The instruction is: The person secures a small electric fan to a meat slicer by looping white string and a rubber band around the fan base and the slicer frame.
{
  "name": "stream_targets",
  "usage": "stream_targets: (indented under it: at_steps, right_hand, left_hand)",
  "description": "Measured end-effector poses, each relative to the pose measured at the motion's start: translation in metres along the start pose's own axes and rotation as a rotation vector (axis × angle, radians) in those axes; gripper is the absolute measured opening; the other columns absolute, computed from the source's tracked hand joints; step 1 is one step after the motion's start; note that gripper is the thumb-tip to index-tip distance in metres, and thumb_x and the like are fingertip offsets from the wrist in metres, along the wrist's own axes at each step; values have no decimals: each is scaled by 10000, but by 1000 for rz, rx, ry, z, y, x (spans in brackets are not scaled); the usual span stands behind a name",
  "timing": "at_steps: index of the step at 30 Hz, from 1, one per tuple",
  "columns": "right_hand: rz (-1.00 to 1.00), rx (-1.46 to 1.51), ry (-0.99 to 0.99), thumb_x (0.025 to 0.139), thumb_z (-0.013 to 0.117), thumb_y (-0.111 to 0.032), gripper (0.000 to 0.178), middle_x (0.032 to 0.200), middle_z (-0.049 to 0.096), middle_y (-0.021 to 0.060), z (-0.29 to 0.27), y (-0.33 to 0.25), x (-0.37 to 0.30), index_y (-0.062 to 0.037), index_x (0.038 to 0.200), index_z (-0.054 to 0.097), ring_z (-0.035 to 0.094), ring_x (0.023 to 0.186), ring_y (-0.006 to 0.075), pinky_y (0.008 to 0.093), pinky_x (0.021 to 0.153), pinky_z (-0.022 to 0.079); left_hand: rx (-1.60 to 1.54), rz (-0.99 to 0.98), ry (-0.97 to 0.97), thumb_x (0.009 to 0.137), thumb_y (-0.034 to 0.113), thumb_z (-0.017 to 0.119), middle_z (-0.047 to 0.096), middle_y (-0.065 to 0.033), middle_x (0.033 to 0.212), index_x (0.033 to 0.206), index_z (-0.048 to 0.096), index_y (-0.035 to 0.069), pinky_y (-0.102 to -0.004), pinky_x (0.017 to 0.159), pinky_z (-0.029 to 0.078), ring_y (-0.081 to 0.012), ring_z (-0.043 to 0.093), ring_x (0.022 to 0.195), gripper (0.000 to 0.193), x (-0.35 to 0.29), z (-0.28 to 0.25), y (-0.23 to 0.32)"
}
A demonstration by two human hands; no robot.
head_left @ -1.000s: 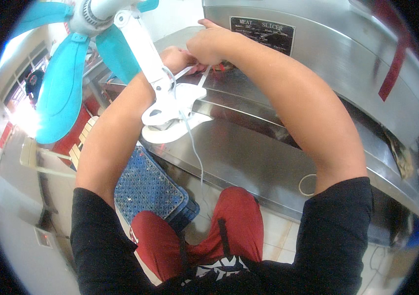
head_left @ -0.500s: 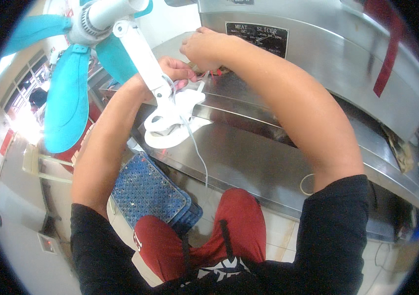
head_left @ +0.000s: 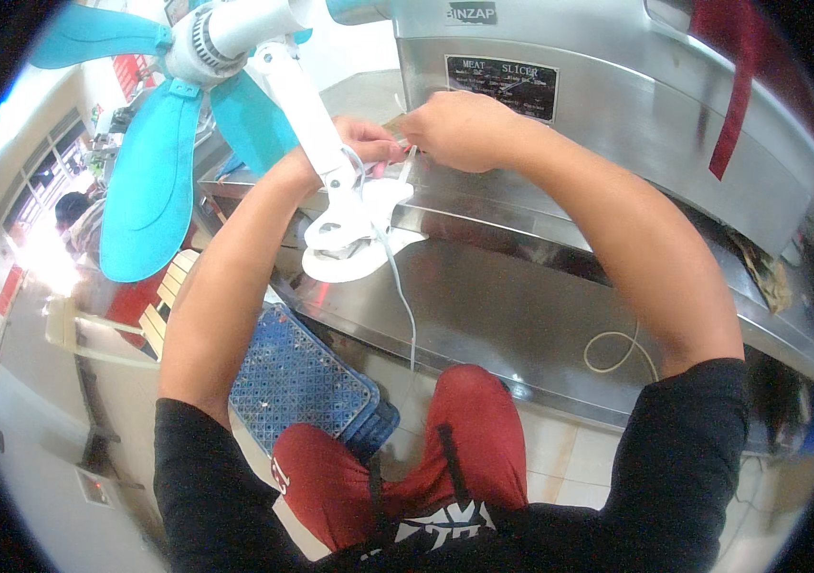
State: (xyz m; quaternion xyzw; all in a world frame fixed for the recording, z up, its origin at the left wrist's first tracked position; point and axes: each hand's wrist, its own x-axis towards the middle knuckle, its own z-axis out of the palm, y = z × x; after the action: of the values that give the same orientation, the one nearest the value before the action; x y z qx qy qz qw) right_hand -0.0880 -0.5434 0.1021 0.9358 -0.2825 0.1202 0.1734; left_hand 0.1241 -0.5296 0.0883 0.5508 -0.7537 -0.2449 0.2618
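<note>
A small fan stands in front of me on the left, with teal blades (head_left: 151, 181), a white stem (head_left: 306, 119) and a white clip-like base (head_left: 345, 234). Behind the stem, my left hand (head_left: 367, 141) is closed, thumb and finger pinching what looks like a thin wire with a bit of red at the fingertips. My right hand (head_left: 459, 129) is closed beside it, fingertips bent down almost touching the left's; whatever they hold is hidden. A pale narrow strip (head_left: 409, 166) stands just below the fingertips. A thin white cord (head_left: 399, 282) hangs from the fan.
A steel meat slicer (head_left: 607, 57) with a dark plate stands behind my right hand, a red strap (head_left: 737, 115) hanging down it. Below lies a steel counter shelf (head_left: 493, 296). A blue plastic crate (head_left: 302, 382) is by my knees. A cord loop (head_left: 607, 351) hangs under my right arm.
My right hand has come down and in toward the left fingertips, its fingers now bent over them. The left hand keeps its pinch. The whole view has shifted slightly.
</note>
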Motion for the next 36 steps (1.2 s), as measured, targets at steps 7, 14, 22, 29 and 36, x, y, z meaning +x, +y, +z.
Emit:
stream_targets:
  at_steps: [7,14,22,29,36]
  right_hand:
    - [335,205,-75,852,560,-142,271,1080,688,235,47,13,25,-1,1017,722,674,1019,384,460,884,536]
    - [430,145,69,871,599,-196,271,1085,695,220,33,-20,16,-24,1033,731,680,1026,365,461,882,543]
    - [494,271,75,837,673,-300,336,1012,700,244,28,-15,24,8,952,743,688,982,374,423,864,551]
    - [509,510,-27,767,729,-324,375,1007,703,248,23,-14,28,12,932,750,699,973,342,386,846,553]
    - [814,725,84,820,686,-172,240,969,718,218,32,-25,40,36,926,741,715,892,284,364,749,563]
  left_hand:
    - [109,43,-88,839,168,709,672,-18,720,884,736,27,-259,629,485,-91,607,684,150,25,0,-3]
    - [-51,-100,31,824,172,699,667,-16,710,836,737,39,-264,581,463,-105,582,620,139,20,0,-2]
    - [-146,-102,90,808,141,666,676,-72,778,804,731,14,-299,582,486,-153,603,653,142,32,10,-11]
    - [-344,-70,59,839,119,645,669,-62,812,915,711,15,-276,583,495,-150,602,665,146,33,10,-22]
    - [-356,-56,18,895,160,672,681,-39,843,1033,670,35,-251,616,538,-117,632,706,186,20,8,-12]
